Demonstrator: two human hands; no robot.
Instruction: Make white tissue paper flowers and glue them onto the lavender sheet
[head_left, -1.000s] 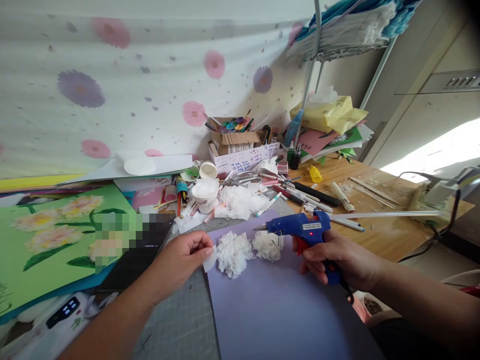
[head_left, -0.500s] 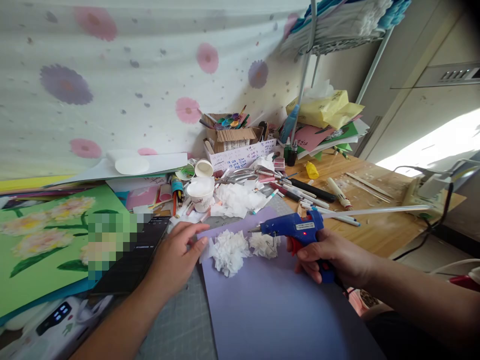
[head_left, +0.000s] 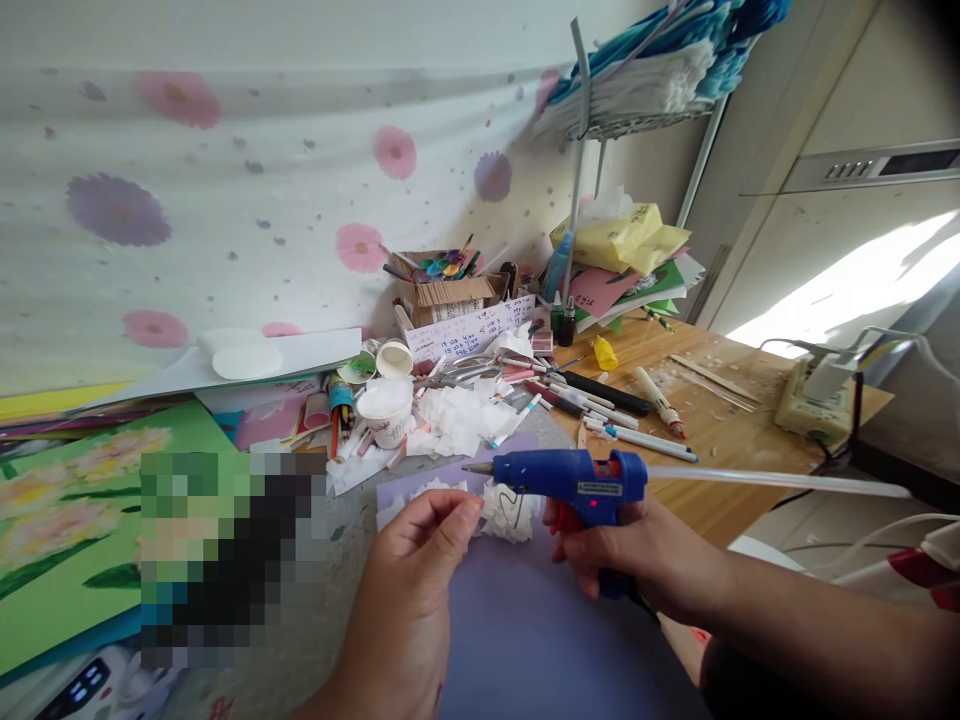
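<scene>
Blue figures on the card (head_left: 474, 333), "15 324" among them, others unclear; label (head_left: 600, 489) on the glue gun (head_left: 547, 470) and lit display (head_left: 84, 684) illegible

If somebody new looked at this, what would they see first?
Probably the blue glue gun with its little red light, held in the right hand above purple paper. Next might come the white sheet at the back, with pink and purple flowers, then the green flower picture at the left.
</scene>
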